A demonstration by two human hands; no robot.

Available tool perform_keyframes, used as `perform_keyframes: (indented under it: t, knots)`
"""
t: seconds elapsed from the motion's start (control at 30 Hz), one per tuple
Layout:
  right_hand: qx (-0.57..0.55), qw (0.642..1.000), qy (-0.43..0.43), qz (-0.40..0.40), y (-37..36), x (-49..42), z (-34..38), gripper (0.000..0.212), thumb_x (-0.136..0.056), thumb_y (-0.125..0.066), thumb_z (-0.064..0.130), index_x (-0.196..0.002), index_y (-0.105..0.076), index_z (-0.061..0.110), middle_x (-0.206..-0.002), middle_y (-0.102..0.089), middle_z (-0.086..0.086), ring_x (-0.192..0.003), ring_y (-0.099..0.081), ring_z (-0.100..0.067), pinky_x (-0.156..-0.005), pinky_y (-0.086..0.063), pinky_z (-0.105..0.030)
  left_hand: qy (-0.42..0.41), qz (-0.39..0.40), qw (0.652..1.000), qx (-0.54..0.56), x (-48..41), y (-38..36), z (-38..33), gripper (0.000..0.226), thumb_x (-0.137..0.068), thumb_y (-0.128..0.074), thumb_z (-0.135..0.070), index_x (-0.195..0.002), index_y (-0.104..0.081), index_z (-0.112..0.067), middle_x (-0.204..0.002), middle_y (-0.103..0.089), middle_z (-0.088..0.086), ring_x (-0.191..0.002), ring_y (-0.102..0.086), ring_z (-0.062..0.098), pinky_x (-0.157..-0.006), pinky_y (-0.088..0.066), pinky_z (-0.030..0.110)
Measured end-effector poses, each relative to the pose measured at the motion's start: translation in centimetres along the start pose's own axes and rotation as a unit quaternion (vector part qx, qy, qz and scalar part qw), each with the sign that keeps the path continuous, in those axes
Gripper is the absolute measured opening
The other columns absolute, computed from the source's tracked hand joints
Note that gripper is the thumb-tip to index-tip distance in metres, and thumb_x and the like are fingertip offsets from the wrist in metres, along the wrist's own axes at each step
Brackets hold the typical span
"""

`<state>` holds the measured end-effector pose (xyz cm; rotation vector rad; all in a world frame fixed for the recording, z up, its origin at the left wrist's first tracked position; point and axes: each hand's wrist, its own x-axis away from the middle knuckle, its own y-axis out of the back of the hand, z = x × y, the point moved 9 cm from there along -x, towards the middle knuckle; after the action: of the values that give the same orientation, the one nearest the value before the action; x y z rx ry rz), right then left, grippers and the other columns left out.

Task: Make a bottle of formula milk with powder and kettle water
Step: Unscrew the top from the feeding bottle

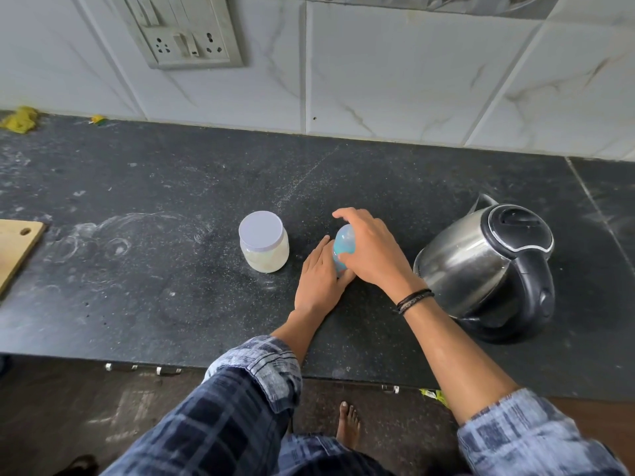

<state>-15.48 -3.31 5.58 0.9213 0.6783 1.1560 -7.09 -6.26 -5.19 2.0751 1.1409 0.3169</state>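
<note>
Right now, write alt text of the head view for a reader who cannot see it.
On a dark counter, the left hand steadies a blue bottle while the right hand grips its top; lidded jar left, steel kettle right.

jar (264,242) left, kettle (488,266) right flank bottle (343,250); counter (154,187) behind open.

Our right hand (371,249) curls over the top of the blue-tinted translucent baby bottle (343,243), and our left hand (319,280) lies against its left side. Only a sliver of the bottle shows. Its cap and foot are hidden, and we cannot tell whether the left hand grips it. The left edge cuts off the pale wooden cutting board (17,245), and the far edge cuts off the grey wall switch panel (182,32).
</note>
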Motion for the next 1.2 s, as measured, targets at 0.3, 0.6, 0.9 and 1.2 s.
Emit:
perform_keyframes:
  t: [0.3,0.6,0.9,1.2]
  knots:
    - [-0.016,1.0,-0.006,-0.02,0.1,0.1,0.0,0.071,-0.085,-0.081,0.013,-0.146,-0.047,0.028,-0.138,-0.053,-0.003,-0.121,-0.054,-0.024,-0.092,-0.055,-0.038,0.005,0.004,1.0,0.0,0.0,-0.1,0.1,0.074,-0.097,-0.058,-0.048,-0.156,-0.03,-0.013,-0.162,-0.034,0.004,-0.153,-0.018,0.015,-0.123,-0.015,0.032]
    - [-0.008,1.0,-0.008,-0.026,0.5,-0.1,-0.1,0.071,-0.083,-0.084,0.021,-0.144,-0.048,0.03,-0.138,-0.054,-0.004,-0.122,-0.054,-0.025,-0.093,-0.056,-0.042,0.008,0.007,1.0,-0.001,-0.1,0.0,0.1,0.074,-0.098,-0.058,-0.05,-0.156,-0.031,-0.013,-0.162,-0.033,0.006,-0.153,-0.02,0.017,-0.124,-0.019,0.037]
    - [-0.019,1.0,-0.008,-0.023,0.8,-0.2,-0.4,0.065,-0.084,-0.083,0.021,-0.141,-0.052,0.03,-0.139,-0.052,0.0,-0.122,-0.052,-0.022,-0.09,-0.053,-0.036,0.004,0.001,1.0,-0.008,-0.1,0.2,-0.1,0.074,-0.098,-0.059,-0.051,-0.155,-0.033,-0.011,-0.161,-0.035,0.007,-0.153,-0.022,0.017,-0.123,-0.019,0.034]
    - [-0.04,0.999,-0.007,-0.032,1.3,0.1,-0.4,0.061,-0.083,-0.085,0.025,-0.137,-0.056,0.028,-0.137,-0.051,0.002,-0.118,-0.05,-0.016,-0.088,-0.047,-0.032,0.009,-0.001,1.0,-0.006,-0.1,0.2,0.0,0.074,-0.098,-0.059,-0.052,-0.154,-0.034,-0.011,-0.161,-0.036,0.006,-0.153,-0.022,0.017,-0.124,-0.022,0.037]
